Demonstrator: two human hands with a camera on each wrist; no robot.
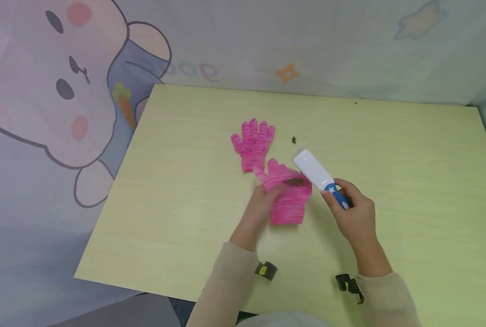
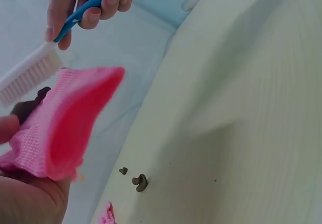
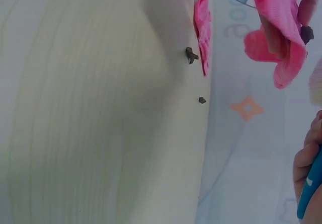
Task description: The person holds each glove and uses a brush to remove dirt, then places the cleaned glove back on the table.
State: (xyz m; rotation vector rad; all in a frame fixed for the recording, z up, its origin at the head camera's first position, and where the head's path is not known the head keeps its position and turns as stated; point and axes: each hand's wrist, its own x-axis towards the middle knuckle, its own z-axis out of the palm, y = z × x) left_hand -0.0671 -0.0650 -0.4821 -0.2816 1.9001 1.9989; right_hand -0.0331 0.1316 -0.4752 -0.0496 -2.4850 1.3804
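My left hand (image 1: 262, 204) grips a pink knitted glove (image 1: 289, 211) by its side, above the table. A dark brown clump (image 2: 30, 107) sits on the glove's surface, near the left thumb. In the left wrist view the glove's cuff gapes open toward the camera. My right hand (image 1: 355, 213) holds a brush (image 1: 314, 170) by its blue handle, thumb along it. The brush's white head, bristles (image 2: 30, 78) facing down, is right beside the glove and the clump. A second pink glove (image 1: 253, 145) lies flat on the table, fingers pointing to the far edge.
A small dark crumb (image 1: 294, 140) lies on the table right of the flat glove; the left wrist view shows a smaller bit (image 2: 123, 170) near it. The pale wooden table (image 1: 177, 181) ends at a printed curtain (image 1: 243, 45) behind. Black bands are at both wrists.
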